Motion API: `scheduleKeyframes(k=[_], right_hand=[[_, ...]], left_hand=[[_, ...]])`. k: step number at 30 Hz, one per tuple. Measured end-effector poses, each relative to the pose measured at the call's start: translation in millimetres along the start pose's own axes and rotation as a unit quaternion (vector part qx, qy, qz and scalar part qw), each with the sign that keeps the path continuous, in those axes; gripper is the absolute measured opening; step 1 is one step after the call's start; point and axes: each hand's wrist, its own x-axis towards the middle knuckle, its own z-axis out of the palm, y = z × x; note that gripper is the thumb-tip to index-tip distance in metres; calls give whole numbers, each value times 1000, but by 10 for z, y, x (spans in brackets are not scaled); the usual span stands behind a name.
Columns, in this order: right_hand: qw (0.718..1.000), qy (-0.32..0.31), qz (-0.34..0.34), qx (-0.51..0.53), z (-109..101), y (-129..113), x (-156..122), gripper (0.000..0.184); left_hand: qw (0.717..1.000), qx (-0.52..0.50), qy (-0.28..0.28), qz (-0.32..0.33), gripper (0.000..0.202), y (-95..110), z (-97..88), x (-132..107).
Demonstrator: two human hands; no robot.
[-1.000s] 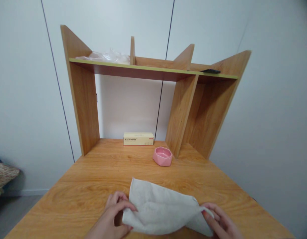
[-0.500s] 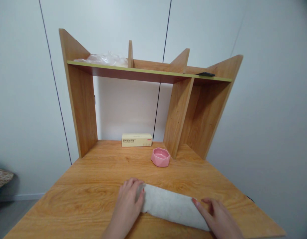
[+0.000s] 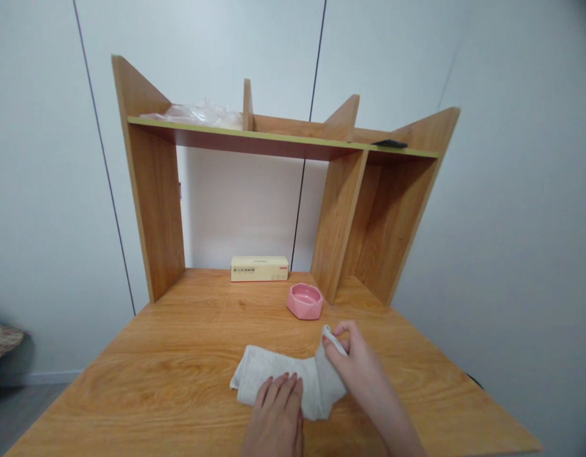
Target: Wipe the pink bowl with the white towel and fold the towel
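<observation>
A light grey cloth (image 3: 269,366), folded into a long strip, lies on the wooden desk near its front. My left hand (image 3: 278,409) rests flat on the middle of the strip, fingers stretched out and pressing it down. Between thumb and fingers, my right hand (image 3: 351,355) pinches the cloth's right end, which is raised off the desk and bent up. At the left end a folded corner sticks out a little.
Behind the cloth stands a pink ashtray (image 3: 304,302). A cream printed box (image 3: 259,270) sits at the back under the wooden shelf unit (image 3: 340,222). On the upper shelf are a clear plastic bag (image 3: 198,115) and a flat dark object (image 3: 390,144).
My right hand has lifted the strip's right end and brought it up and leftward. My left hand has moved from the left end onto the middle of the cloth.
</observation>
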Motion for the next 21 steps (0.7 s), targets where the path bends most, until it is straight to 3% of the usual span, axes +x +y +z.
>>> scheduleKeyframes(k=[3, 6, 8, 10, 12, 15, 18, 21], right_hand=[[996, -46, -32, 66, 404, -400, -87, 13], [976, -178, -74, 99, 693, -555, -251, 21], [976, -179, -97, 83, 730, -518, -322, 28], [989, -110, -94, 38, 657, -399, -326, 30], [996, -60, -63, -34, 554, -239, -285, 34], [990, -94, -12, -109, 511, 0, -239, 45], [986, -139, -18, -85, 605, 186, -234, 50], [992, -108, -25, -62, 582, 327, -140, 49]], left_hand=[[997, 28, 29, -73, 41, -62, -241, -109], [976, 59, 52, -201, 36, -214, -584, -234], [961, 71, 62, -262, 33, -352, -799, -317], [952, 70, 89, -284, 30, -476, -943, -385], [952, 56, 111, -281, 30, -542, -989, -419], [962, 25, 85, -259, 31, -488, -912, -376], [968, 3, 34, -248, 31, -309, -803, -250], [971, 1, 21, -237, 32, -161, -787, -128]])
